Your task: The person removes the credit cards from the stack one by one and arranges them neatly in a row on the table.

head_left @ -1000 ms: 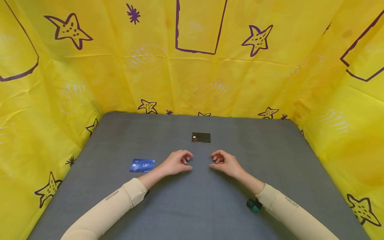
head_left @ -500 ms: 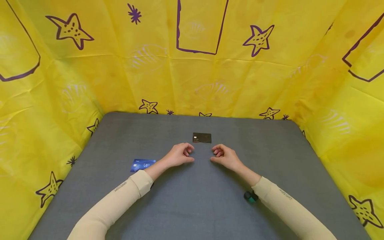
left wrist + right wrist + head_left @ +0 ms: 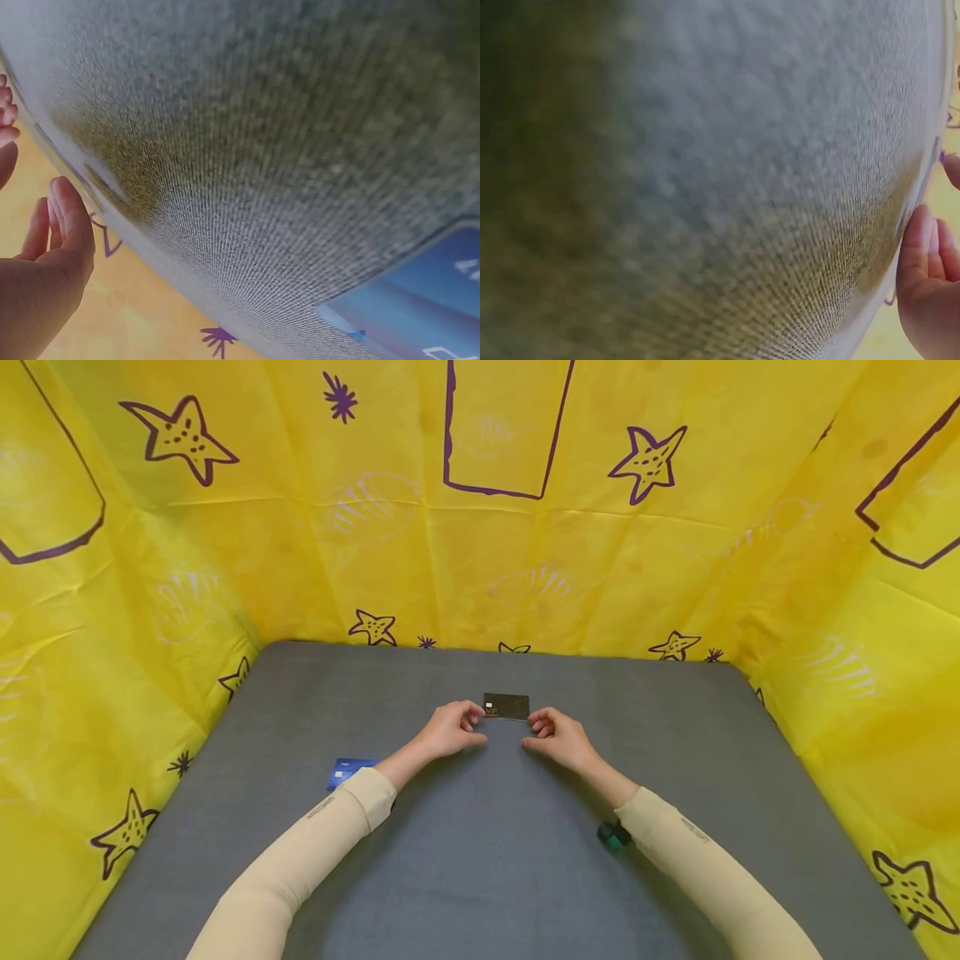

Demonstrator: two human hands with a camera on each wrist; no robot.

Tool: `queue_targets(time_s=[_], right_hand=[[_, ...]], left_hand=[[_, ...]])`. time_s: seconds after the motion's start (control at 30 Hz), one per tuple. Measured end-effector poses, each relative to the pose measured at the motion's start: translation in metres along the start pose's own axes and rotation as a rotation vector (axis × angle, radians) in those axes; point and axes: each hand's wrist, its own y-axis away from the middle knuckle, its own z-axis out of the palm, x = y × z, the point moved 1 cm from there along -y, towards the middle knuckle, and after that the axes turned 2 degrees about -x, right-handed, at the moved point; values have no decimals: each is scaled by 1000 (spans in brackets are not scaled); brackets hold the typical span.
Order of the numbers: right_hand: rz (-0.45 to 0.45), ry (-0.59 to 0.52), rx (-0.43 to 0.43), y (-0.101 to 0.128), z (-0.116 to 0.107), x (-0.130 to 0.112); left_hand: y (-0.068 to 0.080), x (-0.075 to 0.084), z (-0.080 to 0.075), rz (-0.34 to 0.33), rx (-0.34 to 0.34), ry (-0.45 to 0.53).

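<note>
A black VIP card [image 3: 508, 704] lies flat on the grey table toward the back, in the head view. My left hand [image 3: 452, 728] has its fingertips at the card's lower left corner, the fingers loosely bent and the thumb apart from them. At the lower right corner is my right hand [image 3: 559, 737], curved in the same way. Whether either hand touches the card cannot be made out. In the left wrist view the thumb side of the left hand [image 3: 52, 277] shows; the right wrist view shows part of the right hand [image 3: 928, 277].
A blue card [image 3: 347, 769] lies on the grey table [image 3: 480, 860] to the left, partly covered by the left sleeve [image 3: 322, 835]. A small black and green object [image 3: 613, 836] is at the right wrist. Yellow patterned cloth [image 3: 465, 560] surrounds the table's back and sides.
Both hands have moved forward over the table, from in front of the black card to its lower corners. The left sleeve now covers more of the blue card. The black card stays in place.
</note>
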Motion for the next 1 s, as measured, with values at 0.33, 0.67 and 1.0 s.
queue_targets(time_s=[0.33, 0.67, 1.0], right_hand=[[11, 7, 21, -14, -2, 6], [-21, 21, 46, -27, -1, 8], [48, 67, 43, -38, -1, 2]], left_hand=[[-13, -2, -1, -17, 32, -2], [-27, -7, -1, -68, 50, 1], [-37, -5, -2, -87, 60, -4]])
